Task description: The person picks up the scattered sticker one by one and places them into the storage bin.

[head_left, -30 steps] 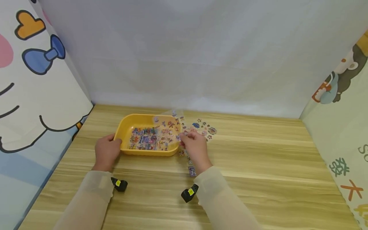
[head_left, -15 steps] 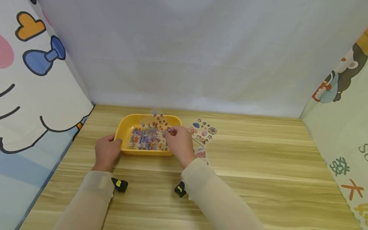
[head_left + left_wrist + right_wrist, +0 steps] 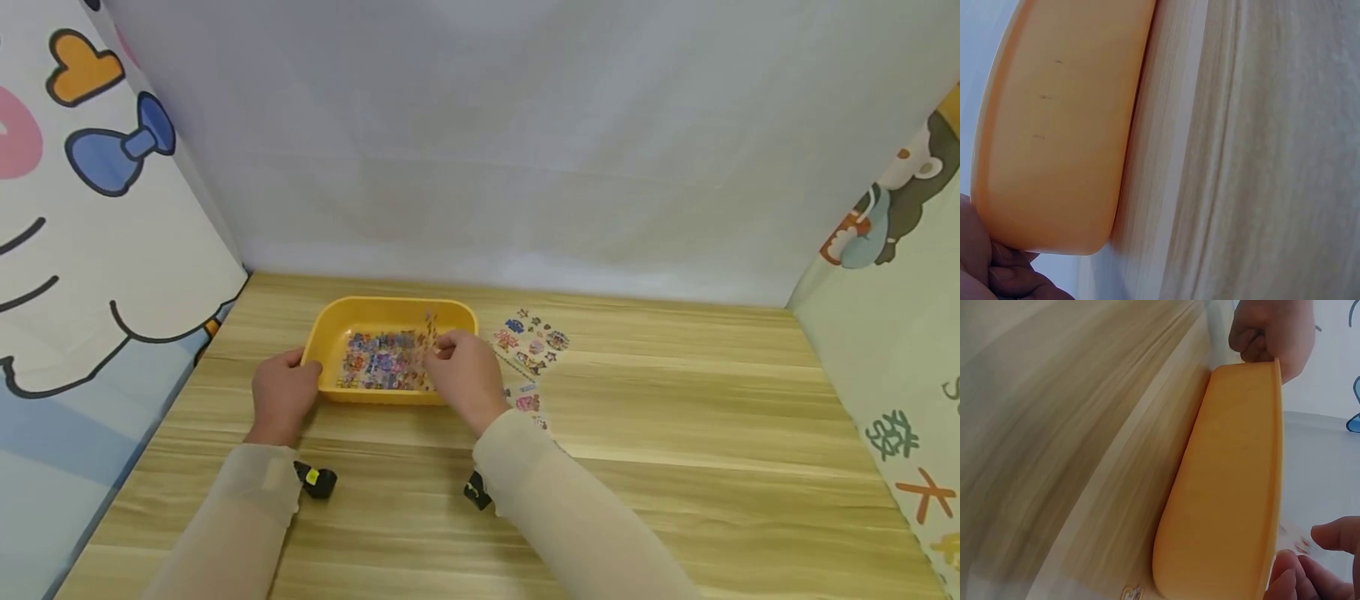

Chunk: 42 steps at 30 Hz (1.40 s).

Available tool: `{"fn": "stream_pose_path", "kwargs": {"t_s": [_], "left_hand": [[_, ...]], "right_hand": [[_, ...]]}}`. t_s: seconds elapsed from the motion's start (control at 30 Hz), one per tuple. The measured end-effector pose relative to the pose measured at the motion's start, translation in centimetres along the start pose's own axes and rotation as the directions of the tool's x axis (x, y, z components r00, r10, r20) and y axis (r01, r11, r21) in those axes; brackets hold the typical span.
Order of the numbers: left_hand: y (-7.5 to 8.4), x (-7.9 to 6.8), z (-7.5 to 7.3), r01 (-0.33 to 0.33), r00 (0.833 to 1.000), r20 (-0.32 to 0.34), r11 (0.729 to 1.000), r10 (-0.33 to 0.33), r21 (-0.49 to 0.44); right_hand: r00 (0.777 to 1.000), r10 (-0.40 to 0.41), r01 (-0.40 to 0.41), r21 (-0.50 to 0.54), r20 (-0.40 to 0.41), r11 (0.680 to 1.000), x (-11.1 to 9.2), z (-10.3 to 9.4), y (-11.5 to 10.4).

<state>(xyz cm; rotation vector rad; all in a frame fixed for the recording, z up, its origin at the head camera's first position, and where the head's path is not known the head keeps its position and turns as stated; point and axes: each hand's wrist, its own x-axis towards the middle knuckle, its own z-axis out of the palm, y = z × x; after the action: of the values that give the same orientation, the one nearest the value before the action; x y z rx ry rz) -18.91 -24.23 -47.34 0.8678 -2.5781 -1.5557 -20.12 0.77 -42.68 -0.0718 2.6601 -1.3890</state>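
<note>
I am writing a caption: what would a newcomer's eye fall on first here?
Probably the bright yellow, rounded plastic tray, left of centre on the wood-grain table. Flat, colourful, cartoon-printed sheets lie inside it. At far left, a blue cartoon bow decorates white cloth.

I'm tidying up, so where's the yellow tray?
In the head view, the yellow tray sits left of centre on the table, gripped by the left hand.
</note>
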Motion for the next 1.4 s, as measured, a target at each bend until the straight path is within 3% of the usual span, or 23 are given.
{"fn": "stream_pose_path", "kwargs": {"t_s": [0.47, 0.8, 1.03, 1.4], "left_hand": [[-0.2, 0.1, 0.2, -0.008, 1.000, -0.009, 1.000, 0.008, 0.012], [-0.3, 0.1, 0.1, -0.009, 1.000, -0.006, 1.000, 0.009, 0.013], [-0.4, 0.2, 0.0, -0.022, 1.000, -0.011, 0.999, 0.022, 0.029], [-0.5, 0.3, 0.2, -0.034, 0.999, -0.012, 0.999, 0.034, 0.021]], "right_hand": [[0.993, -0.052, 0.051, -0.010, -0.104, 0.999, 0.0, -1.6, 2.5], [0.985, -0.004, -0.012, -0.092, -0.174, 0.996, 0.7, -3.2, 4.5], [0.987, 0.015, -0.039, -0.150, -0.159, 0.988, 1.5, -5.0, 6.6], [0.983, 0.160, -0.179, -0.259, -0.091, 0.949, 3.0, -9.0, 9.4]]}}
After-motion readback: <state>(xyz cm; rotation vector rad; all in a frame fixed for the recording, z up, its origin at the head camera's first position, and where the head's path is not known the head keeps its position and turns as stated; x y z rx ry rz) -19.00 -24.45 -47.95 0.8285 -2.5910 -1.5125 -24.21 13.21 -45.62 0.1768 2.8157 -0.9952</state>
